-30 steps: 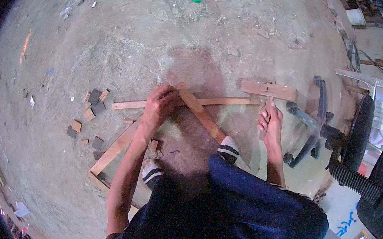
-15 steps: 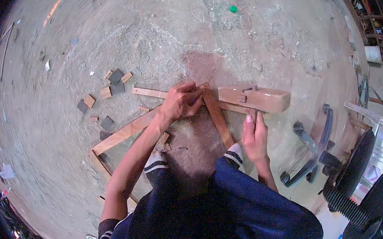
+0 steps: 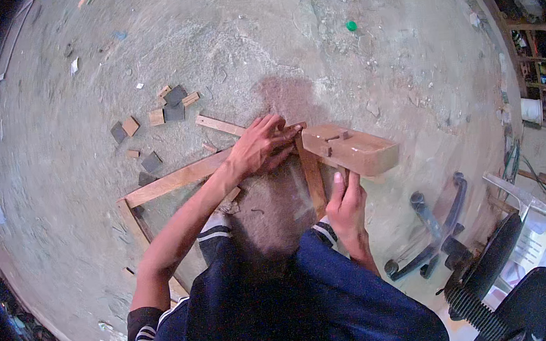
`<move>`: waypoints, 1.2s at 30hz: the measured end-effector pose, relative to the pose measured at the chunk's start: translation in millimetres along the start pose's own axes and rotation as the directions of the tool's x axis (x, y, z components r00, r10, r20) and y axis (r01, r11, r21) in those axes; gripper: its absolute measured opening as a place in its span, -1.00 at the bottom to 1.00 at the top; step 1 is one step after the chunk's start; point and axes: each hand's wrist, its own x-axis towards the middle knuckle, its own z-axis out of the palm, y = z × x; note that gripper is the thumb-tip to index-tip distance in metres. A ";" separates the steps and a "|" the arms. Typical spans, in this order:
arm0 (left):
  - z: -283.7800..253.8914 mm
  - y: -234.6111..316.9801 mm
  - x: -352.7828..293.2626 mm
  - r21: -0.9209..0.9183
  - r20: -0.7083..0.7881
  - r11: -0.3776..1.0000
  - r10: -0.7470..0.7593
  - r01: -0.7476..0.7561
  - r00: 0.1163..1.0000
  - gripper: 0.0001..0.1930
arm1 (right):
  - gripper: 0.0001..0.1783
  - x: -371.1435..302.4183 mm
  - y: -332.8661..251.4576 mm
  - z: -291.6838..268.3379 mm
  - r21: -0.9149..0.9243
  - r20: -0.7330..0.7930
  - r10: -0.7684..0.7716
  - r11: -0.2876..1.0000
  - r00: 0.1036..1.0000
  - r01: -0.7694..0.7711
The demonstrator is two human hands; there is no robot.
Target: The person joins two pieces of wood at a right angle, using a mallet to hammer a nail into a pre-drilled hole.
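Mallet (image 3: 356, 149) closer in than a second ago: head just right of the left hand (image 3: 263, 146), near the top end of the slanted wooden bar (image 3: 314, 178), seemingly within reach. Right hand (image 3: 347, 207): fingers clamped round handle; left fingers' grip hidden, cannot tell

The mallet (image 3: 363, 152) was pinkish tan; the wooden strips (image 3: 179, 181) showed a warmer orange-brown. The floor (image 3: 176, 55) was grey, mottled paler, with a reddish-brown patch (image 3: 282, 97). Small blocks (image 3: 131, 125) were tan, the square pieces (image 3: 118, 132) dark grey. A round cap (image 3: 351, 26) was bright green. The clothing (image 3: 357, 294) was navy, its left sleeve (image 3: 145, 334) banded with white stripes. A bucket (image 3: 531, 111) was white.
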 end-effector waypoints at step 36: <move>0.3 -11.0 -12.7 -0.010 0.040 0.998 -0.057 0.057 0.998 -0.37 | -0.79 -29.2 23.3 38.6 -0.668 -0.070 -0.463 0.679 0.884 0.303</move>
